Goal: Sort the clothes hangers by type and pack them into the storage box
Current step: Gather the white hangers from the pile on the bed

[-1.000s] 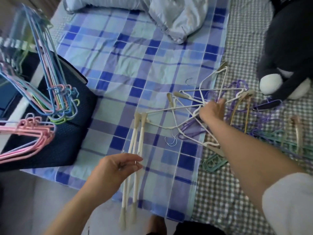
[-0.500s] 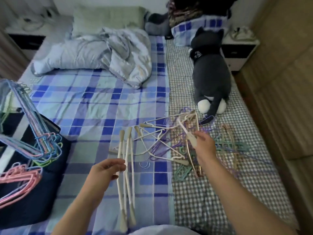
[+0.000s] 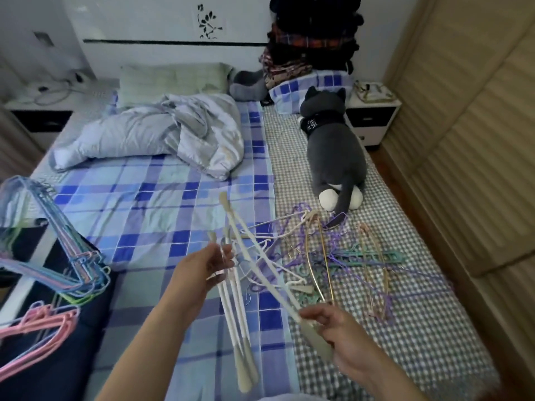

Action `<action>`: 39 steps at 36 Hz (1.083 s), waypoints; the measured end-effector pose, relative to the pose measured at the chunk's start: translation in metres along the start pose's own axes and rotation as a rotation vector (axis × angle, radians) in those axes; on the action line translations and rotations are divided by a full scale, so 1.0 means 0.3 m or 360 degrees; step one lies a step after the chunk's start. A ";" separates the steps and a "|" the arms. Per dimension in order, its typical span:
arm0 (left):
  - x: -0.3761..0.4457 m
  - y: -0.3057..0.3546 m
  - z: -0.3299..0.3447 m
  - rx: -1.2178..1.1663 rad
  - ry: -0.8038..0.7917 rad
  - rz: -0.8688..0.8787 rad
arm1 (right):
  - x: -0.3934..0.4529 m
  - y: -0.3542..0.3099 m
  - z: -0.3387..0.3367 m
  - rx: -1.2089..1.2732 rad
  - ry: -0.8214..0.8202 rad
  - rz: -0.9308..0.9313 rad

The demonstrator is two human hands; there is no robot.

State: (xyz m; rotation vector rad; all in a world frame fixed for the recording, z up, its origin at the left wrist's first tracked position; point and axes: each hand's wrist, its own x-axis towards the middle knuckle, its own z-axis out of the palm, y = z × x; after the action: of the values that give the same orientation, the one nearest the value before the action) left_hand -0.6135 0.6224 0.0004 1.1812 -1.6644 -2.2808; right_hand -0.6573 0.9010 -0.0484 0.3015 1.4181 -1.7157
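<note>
— Fingers (image 3: 223, 261) of the left hand (image 3: 199, 273)?
— Curled round a bunch of white hangers (image 3: 234, 308); the right hand (image 3: 333, 328) pinches another white hanger (image 3: 260, 267) above the bed (image 3: 162, 204).
— The rest?
— Tangled pile (image 3: 333, 256) near the plush cat (image 3: 335, 151).

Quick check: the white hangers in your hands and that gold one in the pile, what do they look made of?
White hangers: probably coated wire or plastic; thin matte white arms with wider beige tips, maybe rubbery grips. Gold hanger: likely metal; thin rod with a shiny brassy gleam. Neither is certain from this view.
</note>
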 end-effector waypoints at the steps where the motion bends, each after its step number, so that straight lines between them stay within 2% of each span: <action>1: -0.007 0.009 0.003 -0.0086 -0.0027 0.0009 | -0.010 0.014 0.015 0.0000 -0.0032 0.0018; 6: -0.054 0.053 0.016 -0.0289 -0.0101 0.0035 | -0.017 0.054 0.058 0.0084 -0.0139 0.0080; 11: -0.068 0.067 0.032 -0.0085 -0.0002 0.0135 | 0.009 0.070 0.079 0.0226 -0.0056 0.0041; 15: -0.091 0.087 0.056 -0.0141 0.0012 0.0108 | 0.035 0.110 0.068 0.0365 0.0025 0.0013; 21: -0.111 0.087 0.064 -0.0107 -0.0075 0.0126 | 0.073 0.148 0.041 0.0318 0.0183 0.0073; 34: -0.098 0.057 0.082 0.0014 -0.0132 0.0148 | 0.063 0.169 0.030 0.0326 0.0140 0.0158; 39: -0.093 0.062 0.089 0.0060 -0.0135 0.0145 | 0.057 0.172 0.035 0.0351 0.0166 0.0075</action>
State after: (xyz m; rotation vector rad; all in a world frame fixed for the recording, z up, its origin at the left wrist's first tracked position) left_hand -0.6171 0.6489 0.0340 1.0063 -1.7588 -2.2845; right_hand -0.6262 0.8850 -0.0912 0.5477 1.2847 -1.8429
